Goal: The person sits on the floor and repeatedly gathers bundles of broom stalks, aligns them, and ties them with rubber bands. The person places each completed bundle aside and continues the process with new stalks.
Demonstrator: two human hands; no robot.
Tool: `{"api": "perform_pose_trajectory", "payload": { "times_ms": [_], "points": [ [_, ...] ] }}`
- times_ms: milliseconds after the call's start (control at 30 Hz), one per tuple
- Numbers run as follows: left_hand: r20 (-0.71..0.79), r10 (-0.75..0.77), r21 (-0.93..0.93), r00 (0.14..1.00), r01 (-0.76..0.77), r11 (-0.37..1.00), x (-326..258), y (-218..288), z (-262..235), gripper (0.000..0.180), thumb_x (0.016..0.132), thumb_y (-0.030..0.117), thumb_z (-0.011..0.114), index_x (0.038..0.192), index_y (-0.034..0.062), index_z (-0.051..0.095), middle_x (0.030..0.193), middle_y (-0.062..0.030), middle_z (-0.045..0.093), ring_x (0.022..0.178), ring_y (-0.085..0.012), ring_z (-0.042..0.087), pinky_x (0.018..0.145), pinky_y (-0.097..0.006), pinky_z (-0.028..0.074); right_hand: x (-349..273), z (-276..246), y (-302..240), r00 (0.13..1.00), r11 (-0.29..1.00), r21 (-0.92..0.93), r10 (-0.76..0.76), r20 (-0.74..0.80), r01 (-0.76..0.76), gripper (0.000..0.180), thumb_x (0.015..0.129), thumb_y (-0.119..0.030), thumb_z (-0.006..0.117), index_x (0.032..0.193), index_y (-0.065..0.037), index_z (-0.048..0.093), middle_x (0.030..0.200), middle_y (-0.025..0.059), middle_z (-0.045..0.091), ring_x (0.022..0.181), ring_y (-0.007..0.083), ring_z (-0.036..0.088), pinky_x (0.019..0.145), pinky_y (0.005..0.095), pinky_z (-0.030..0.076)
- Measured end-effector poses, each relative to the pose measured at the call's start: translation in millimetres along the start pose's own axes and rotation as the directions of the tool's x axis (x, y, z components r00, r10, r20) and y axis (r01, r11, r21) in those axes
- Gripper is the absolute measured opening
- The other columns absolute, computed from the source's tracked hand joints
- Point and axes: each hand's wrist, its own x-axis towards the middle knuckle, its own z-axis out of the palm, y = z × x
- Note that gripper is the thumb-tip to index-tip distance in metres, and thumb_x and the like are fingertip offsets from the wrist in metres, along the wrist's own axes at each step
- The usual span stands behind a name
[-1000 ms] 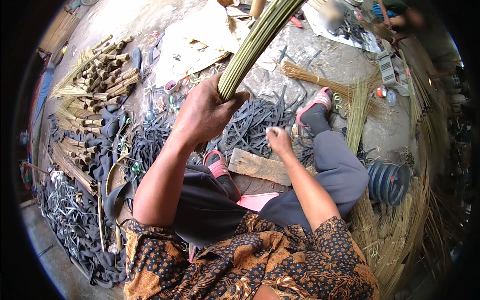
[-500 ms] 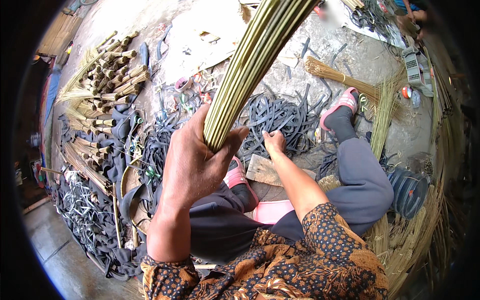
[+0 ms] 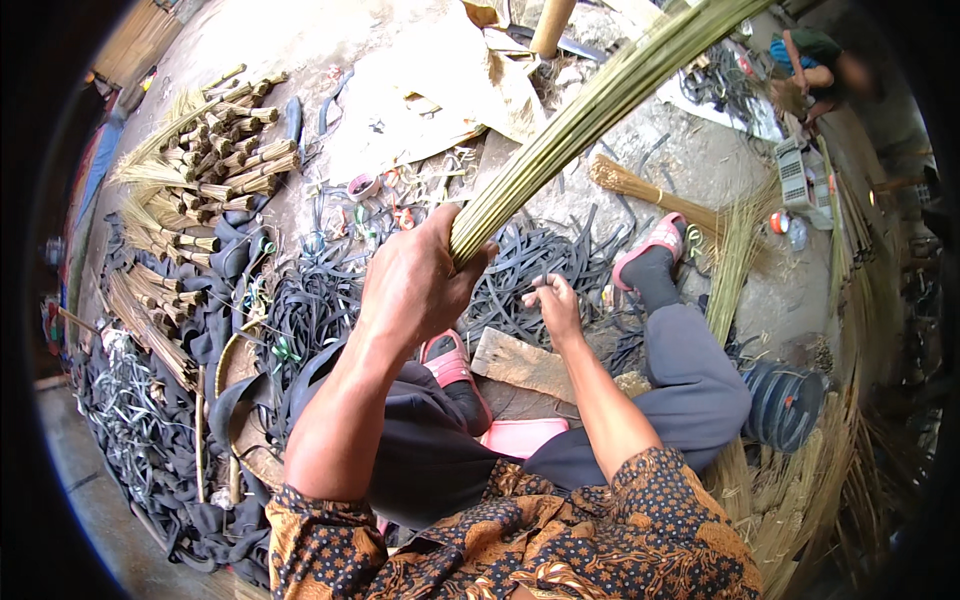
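Observation:
My left hand (image 3: 415, 285) is closed round the butt end of a thick bundle of greenish-yellow broom sticks (image 3: 575, 125). The bundle slants up and to the right, past the top of the picture. Lower and to the right, my right hand (image 3: 556, 308) has its thumb and fingers pinched together. Something small and dark shows at its fingertips, too small to name. Just beyond that hand lies a tangled heap of black rubber strips (image 3: 530, 255). A wooden board (image 3: 525, 365) rests on the floor between my feet, left of my right forearm.
Tied stick bundles (image 3: 215, 150) are piled at far left. A curved black pan-like piece (image 3: 232, 410) stands near my left knee. To the right are a loose stick bundle (image 3: 650, 190), a ribbed dark container (image 3: 785, 405) and a grey crate (image 3: 795, 180). Another person (image 3: 815, 65) crouches at far right.
The stick bundle has tilted further to the right, and its held end is lower and farther from me. My right hand's fingers now pinch over the black strips. The view has shifted slightly.

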Motion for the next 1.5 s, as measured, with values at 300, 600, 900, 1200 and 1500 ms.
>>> {"api": "perform_pose_trajectory", "payload": {
  "times_ms": [300,600,900,1200,1500],
  "points": [
    [-0.068,0.165,0.300,0.984,-0.138,0.944,-2,-13,32,0.032,0.095,0.036,0.070,0.099,0.0056,0.059,0.080,-0.0218,0.071,0.080,-0.0433,0.071,0.071,-0.055,0.055,-169,3,-172,0.900,0.928,0.145,-0.369,0.231,0.344,0.023,0.111,-0.023,0.055,0.115,-0.004,0.066,0.069,-0.0130,0.041,0.056,-0.0029,0.030,0.051,0.0188,0.021],
    [-0.047,0.275,0.316,0.960,-0.247,0.916,-21,20,61,0.066,0.092,0.018,0.063,0.148,-0.0045,0.038,0.083,-0.0217,0.073,0.073,-0.0395,0.073,0.063,-0.050,0.058,-192,20,-196,0.920,0.921,0.010,-0.390,0.049,0.390,0.024,0.109,-0.021,0.058,0.101,-0.002,0.071,0.070,-0.0119,0.046,0.061,-0.0017,0.034,0.053,0.0208,0.024],
    [0.031,0.291,0.288,0.956,-0.287,0.914,-29,21,69,0.079,0.092,0.019,0.063,0.160,-0.0009,0.026,0.089,-0.0220,0.074,0.075,-0.0392,0.074,0.064,-0.051,0.057,-194,17,-201,0.948,0.950,0.016,-0.312,0.064,0.312,0.028,0.107,-0.027,0.060,0.097,-0.002,0.066,0.059,-0.0125,0.037,0.047,-0.0018,0.029,0.044,0.0194,0.023],
    [-0.024,0.348,0.168,0.937,-0.339,0.925,-28,11,67,0.023,0.095,0.029,0.066,0.103,0.0087,0.058,0.086,-0.0202,0.073,0.075,-0.0431,0.072,0.062,-0.053,0.056,-202,14,-199,0.954,0.961,0.059,-0.275,0.117,0.270,0.031,0.110,-0.027,0.056,0.093,-0.003,0.067,0.065,-0.0095,0.047,0.056,0.0004,0.039,0.052,0.0223,0.030],
    [0.269,0.362,-0.330,0.893,-0.268,0.905,-44,29,47,0.028,0.088,0.024,0.081,0.103,0.0048,0.067,0.075,-0.0126,0.066,0.067,-0.0213,0.059,0.070,-0.039,0.050,-210,-58,-159,0.795,0.548,-0.615,-0.560,0.234,0.567,0.031,0.109,-0.032,0.056,0.096,-0.004,0.062,0.078,0.0120,0.068,0.070,0.0277,0.069,0.065,0.0385,0.052]
  ]
}}
